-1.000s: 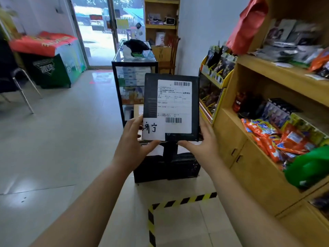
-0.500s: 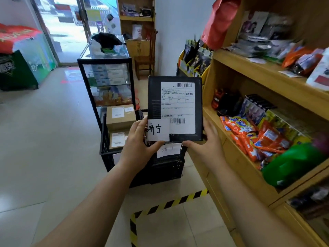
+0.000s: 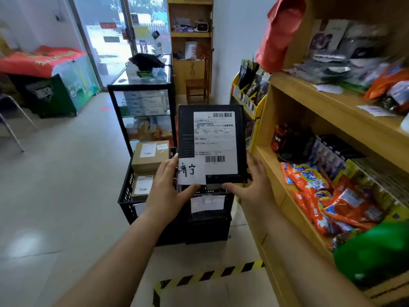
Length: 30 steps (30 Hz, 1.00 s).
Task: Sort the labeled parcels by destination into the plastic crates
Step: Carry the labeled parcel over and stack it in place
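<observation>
A flat black parcel [image 3: 188, 131] with a white shipping label and a handwritten paper tag stands upright in front of me, held at its lower corners. My left hand [image 3: 167, 189] grips the bottom left corner, thumb under the tag. My right hand [image 3: 254, 185] grips the bottom right corner. Below it on the floor stand black plastic crates [image 3: 127, 196]. The left crate holds two brown cardboard parcels [image 3: 150, 155] with labels. The right crate [image 3: 208, 224] carries a paper tag on its front; its inside is hidden by the parcel.
A wooden shelf unit [image 3: 332, 111] full of snack bags runs along the right. A black glass display case [image 3: 143, 111] stands behind the crates. Yellow-black tape [image 3: 210, 274] marks the floor near me. A chair leg [image 3: 13, 134] shows at far left.
The view has shifted, and the crates and their brown parcels now show beside and under the black parcel. Both hands keep the same grip on it.
</observation>
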{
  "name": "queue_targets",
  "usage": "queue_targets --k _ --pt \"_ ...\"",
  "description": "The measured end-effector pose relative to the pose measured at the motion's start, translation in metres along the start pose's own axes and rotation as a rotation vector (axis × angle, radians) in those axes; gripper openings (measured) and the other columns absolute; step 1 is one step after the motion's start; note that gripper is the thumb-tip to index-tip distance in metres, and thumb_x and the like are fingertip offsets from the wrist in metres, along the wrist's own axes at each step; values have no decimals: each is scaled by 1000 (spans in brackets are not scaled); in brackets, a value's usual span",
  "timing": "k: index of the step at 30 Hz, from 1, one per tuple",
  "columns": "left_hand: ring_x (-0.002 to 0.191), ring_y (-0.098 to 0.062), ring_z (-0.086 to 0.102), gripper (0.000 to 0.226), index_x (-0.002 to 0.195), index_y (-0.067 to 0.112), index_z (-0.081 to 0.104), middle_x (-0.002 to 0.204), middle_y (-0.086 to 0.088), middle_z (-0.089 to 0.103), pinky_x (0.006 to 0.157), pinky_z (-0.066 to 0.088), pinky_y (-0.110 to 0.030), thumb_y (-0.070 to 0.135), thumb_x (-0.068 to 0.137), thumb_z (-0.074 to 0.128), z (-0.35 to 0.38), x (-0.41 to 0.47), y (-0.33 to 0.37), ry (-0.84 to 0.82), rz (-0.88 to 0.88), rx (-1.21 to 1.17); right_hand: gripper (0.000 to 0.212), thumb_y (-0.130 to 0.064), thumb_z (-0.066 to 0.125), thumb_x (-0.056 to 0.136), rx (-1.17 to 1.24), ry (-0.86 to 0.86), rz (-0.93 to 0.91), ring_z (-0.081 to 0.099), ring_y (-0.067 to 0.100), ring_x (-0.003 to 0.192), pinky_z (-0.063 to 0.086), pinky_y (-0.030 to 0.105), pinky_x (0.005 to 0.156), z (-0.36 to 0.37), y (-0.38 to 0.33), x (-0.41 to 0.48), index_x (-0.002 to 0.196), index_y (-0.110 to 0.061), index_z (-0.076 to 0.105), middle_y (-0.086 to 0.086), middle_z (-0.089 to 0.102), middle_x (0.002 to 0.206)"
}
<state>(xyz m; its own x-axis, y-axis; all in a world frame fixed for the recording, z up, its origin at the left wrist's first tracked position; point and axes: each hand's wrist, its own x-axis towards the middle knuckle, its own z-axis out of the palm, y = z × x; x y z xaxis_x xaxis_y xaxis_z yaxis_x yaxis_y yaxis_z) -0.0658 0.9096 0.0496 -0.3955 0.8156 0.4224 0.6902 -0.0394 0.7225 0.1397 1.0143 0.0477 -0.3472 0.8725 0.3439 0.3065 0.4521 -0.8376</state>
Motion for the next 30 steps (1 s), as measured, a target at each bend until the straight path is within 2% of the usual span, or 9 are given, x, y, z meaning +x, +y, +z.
queue_targets --k 2,5,7,10,12,15,17,24,30 --pt "112 -8 52 87 149 28 35 131 12 46 95 51 -33 33 76 83 0 6 -3 17 -12 13 98 -40 86 71 18 -25 -21 34 9 141 39 46 114 7 6 11 151 -47 29 -21 33 149" --pt "107 0 52 85 147 32 37 130 15 47 90 50 -23 35 76 83 -3 18 -12 41 -31 34 100 -42 87 71 11 -47 -40 34 12 142 38 44 115 20 13 31 153 -39 30 -14 34 152" --pt "105 2 52 85 147 34 37 127 17 46 90 50 -23 36 75 82 -4 30 -21 46 -39 47 95 -37 87 73 28 -74 -47 38 7 136 41 27 112 29 18 46 152 -33 35 -13 38 147" --pt "108 -7 53 85 146 36 35 126 14 49 92 53 -38 40 75 82 -4 55 -40 39 -46 97 96 -32 86 75 28 -101 -37 35 1 132 33 -4 92 44 25 71 152 -35 29 -16 34 143" --pt "112 -11 53 85 146 35 36 128 11 49 93 53 -43 39 75 82 -1 75 -53 32 -55 88 96 -37 85 75 21 -99 -42 33 5 137 37 3 98 56 28 91 153 -34 30 -13 34 149" --pt "112 -12 53 82 144 30 39 127 9 51 94 54 -40 33 75 84 4 108 -75 36 -56 37 97 -48 82 71 -21 -102 -38 34 12 140 40 42 113 75 35 125 153 -36 31 -15 35 146" --pt "109 -9 53 82 144 29 40 125 9 51 92 54 -34 32 75 83 8 128 -89 27 -57 7 99 -45 84 73 -67 -110 -9 31 12 142 36 48 116 85 39 146 154 -34 28 -13 33 150" --pt "114 -5 47 87 149 24 35 131 11 45 96 41 -18 29 77 82 38 188 -141 -52 -102 -28 101 -42 81 79 -131 -144 111 17 3 145 19 27 115 115 72 197 158 -30 20 -10 18 162" --pt "114 2 43 87 149 21 35 129 14 43 95 40 -14 28 76 83 81 217 -180 -132 -211 -36 94 -42 82 78 -101 -204 184 27 -4 131 28 24 109 131 119 231 154 -35 28 -23 26 144"
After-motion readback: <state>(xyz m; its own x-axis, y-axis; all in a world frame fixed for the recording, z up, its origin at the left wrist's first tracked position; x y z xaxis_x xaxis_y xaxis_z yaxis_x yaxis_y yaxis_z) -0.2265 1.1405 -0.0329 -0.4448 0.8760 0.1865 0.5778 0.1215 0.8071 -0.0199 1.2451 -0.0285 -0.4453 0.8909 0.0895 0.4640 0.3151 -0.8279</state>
